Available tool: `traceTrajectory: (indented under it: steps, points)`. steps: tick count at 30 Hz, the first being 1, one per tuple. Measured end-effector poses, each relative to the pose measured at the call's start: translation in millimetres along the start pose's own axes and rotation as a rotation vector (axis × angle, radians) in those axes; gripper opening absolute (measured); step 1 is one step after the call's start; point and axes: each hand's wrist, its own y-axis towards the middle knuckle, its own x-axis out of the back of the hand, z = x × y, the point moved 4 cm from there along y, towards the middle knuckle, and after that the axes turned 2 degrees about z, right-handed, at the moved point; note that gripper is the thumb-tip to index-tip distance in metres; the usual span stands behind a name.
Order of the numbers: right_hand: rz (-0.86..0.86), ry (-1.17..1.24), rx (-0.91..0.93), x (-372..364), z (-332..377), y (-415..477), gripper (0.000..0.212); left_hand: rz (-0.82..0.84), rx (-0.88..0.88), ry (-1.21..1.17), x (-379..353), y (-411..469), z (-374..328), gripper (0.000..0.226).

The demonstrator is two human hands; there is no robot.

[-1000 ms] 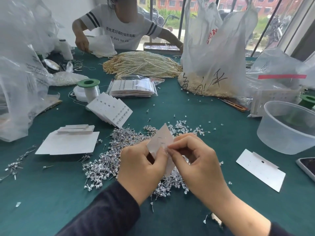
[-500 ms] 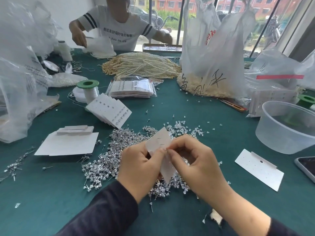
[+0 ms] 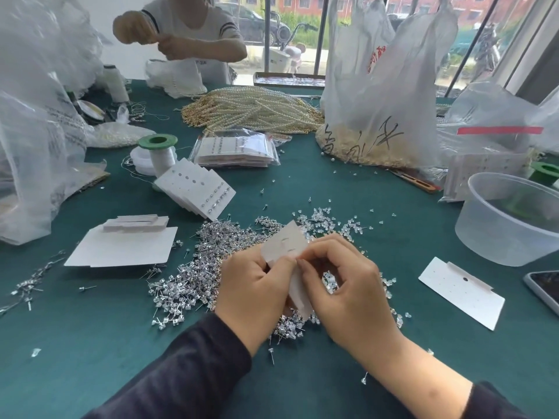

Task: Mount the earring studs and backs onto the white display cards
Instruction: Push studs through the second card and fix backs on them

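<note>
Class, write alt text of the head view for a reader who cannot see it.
The left hand grips a white display card above a pile of earring studs while the right hand pinches at its edge. Behind, filled cards lie fanned.

The dark green cloth-covered table [image 3: 75, 358] is brightly lit by daylight from tall glass windows [image 3: 296, 28] beyond its far edge; soft shadows are thrown toward its near edge. The white paper display card [image 3: 284, 241] above it is backlit.
</note>
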Motion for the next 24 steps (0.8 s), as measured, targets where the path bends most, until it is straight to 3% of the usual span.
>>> traceTrajectory:
  steps: [3,7,9,11,13,16,20,22,24]
  points:
    - [-0.008,-0.002,0.003,0.9,0.6,-0.2,0.009,0.055,0.004,-0.049,-2.1,0.4,2.3,0.039]
    - [-0.049,0.038,-0.050,9.6,-7.0,6.2,0.008,0.345,0.044,-0.265,-6.5,5.0,-5.0,0.042]
    - [-0.077,0.119,-0.124,17.1,-14.0,9.4,0.009,0.314,0.004,-0.064,1.7,12.7,-1.8,0.044]
    - [-0.122,0.241,-0.251,25.7,-22.2,11.9,0.009,0.216,-0.139,0.491,11.5,19.6,3.0,0.032]
    - [-0.159,0.384,-0.401,30.3,-32.0,12.5,0.012,0.245,-0.205,0.811,14.3,19.6,8.3,0.039]
    - [-0.192,0.543,-0.555,30.1,-41.0,12.5,0.012,0.326,-0.163,0.851,9.1,15.6,12.7,0.039]
    - [-0.152,0.740,-0.669,23.4,-42.8,9.3,0.006,0.264,-0.174,0.777,8.9,17.6,8.8,0.013]
    - [-0.119,0.842,-0.730,21.1,-42.8,7.5,0.003,0.222,-0.184,0.722,10.3,19.5,7.0,0.008]
    - [-0.071,0.932,-0.794,18.2,-42.9,6.8,0.014,0.175,-0.191,0.675,12.8,20.3,4.2,0.008]
